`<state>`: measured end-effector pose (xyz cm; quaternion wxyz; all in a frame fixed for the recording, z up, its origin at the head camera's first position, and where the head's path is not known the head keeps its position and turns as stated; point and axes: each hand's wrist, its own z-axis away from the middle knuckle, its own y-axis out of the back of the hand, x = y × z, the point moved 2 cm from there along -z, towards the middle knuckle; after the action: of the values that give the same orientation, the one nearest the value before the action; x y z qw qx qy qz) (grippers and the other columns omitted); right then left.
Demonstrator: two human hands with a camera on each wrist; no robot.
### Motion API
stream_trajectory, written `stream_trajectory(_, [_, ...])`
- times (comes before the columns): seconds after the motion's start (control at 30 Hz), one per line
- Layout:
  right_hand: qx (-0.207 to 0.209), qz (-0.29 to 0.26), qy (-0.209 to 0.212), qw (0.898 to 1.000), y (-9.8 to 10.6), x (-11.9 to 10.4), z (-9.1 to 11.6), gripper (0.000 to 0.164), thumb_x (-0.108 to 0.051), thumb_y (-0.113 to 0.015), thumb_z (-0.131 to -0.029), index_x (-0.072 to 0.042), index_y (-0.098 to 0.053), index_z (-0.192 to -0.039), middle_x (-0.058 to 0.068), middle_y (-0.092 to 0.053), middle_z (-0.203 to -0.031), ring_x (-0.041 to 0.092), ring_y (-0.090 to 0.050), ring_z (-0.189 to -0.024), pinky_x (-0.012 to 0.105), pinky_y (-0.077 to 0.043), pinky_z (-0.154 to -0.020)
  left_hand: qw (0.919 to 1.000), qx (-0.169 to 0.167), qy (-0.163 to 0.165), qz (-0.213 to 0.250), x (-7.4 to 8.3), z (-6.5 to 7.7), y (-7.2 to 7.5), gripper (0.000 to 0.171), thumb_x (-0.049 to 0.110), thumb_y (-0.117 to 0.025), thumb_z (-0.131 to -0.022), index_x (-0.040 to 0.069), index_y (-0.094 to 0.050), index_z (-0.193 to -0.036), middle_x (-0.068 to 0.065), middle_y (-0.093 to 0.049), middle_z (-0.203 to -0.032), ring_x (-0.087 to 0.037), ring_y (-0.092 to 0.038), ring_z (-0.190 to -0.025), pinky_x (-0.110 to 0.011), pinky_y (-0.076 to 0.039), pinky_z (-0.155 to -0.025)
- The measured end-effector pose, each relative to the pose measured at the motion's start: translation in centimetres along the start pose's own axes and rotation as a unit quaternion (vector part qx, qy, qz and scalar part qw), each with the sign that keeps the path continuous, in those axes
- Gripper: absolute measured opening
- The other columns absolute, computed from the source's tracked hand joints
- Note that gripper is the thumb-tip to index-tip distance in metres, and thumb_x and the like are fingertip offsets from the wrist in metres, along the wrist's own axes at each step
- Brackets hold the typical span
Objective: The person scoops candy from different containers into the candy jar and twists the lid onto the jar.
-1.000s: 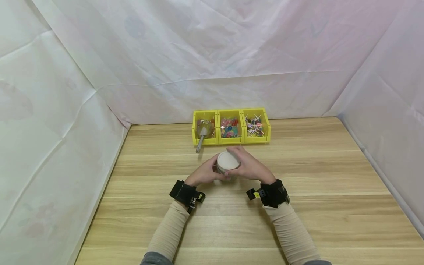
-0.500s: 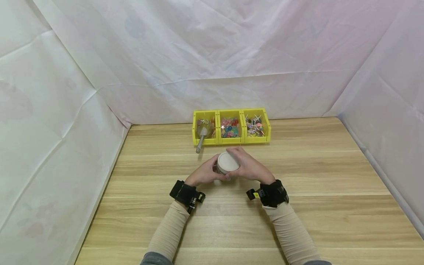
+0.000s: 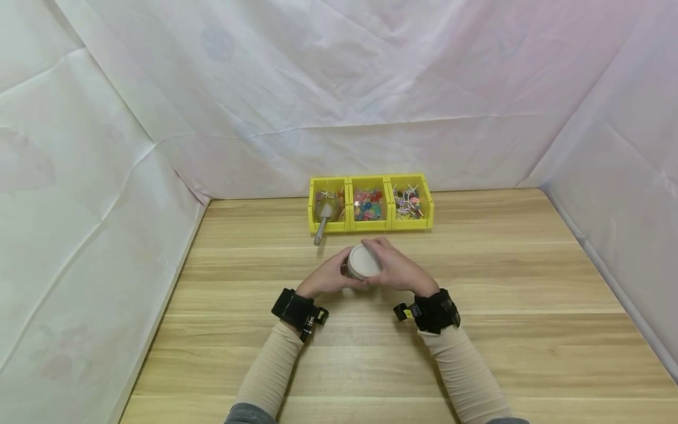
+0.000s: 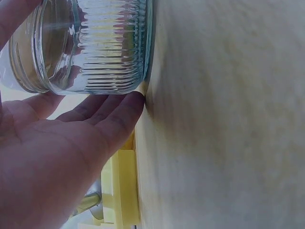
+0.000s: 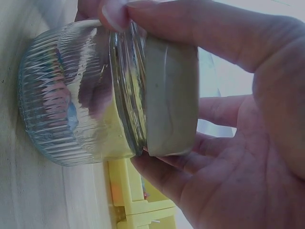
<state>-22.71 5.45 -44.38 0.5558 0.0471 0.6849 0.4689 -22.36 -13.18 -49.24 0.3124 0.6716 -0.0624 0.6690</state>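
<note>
A ribbed glass jar (image 4: 105, 47) stands on the table between both hands, capped by a pale round lid (image 3: 364, 262). My left hand (image 3: 327, 277) holds the jar's glass body, its fingers along the far side and thumb on the near side. My right hand (image 3: 399, 271) grips the lid, thumb and fingers on opposite sides of its edge. In the right wrist view the lid (image 5: 171, 95) sits over the threaded neck, with a strip of glass thread showing beneath it. No contents show inside the clear glass.
Behind the jar stand three joined yellow bins (image 3: 371, 226) of colourful sweets; lollipops (image 3: 408, 203) fill the right one. A scoop (image 3: 322, 227) leans in the left bin, its grey handle jutting over the front. White cloth (image 3: 339, 76) walls surround the wooden table (image 3: 360, 365).
My right hand has shifted very slightly on the lid, its wrist edging left. The left hand and the jar keep their place.
</note>
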Motion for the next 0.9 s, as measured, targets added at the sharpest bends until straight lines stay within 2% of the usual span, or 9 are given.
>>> stream_trajectory(0.43, [-0.016,0.018,-0.002,1.0,-0.17,-0.01,-0.04,0.091,-0.006,-0.081,-0.079,-0.002,-0.03,-0.154,0.022,-0.039,-0.143,0.035,-0.047,-0.127,0.053,-0.043,-0.106,0.9999,-0.006,0.012,0.011,-0.26,-0.11,-0.02,0.092,0.017,-0.087,-0.076,0.023,-0.035,-0.152,-0.004,-0.049,-0.145,-0.026,-0.045,-0.134,-0.048,-0.037,-0.112])
stream_trajectory(0.9, [-0.019,0.034,0.005,0.999,-0.29,-0.19,0.0,0.092,-0.007,-0.082,-0.079,-0.001,-0.029,-0.154,0.021,-0.04,-0.143,0.035,-0.046,-0.128,0.052,-0.041,-0.109,0.9999,-0.003,0.005,-0.009,-0.38,-0.11,0.08,0.091,0.027,-0.088,-0.075,0.027,-0.037,-0.15,-0.001,-0.052,-0.142,-0.023,-0.048,-0.131,-0.046,-0.039,-0.111])
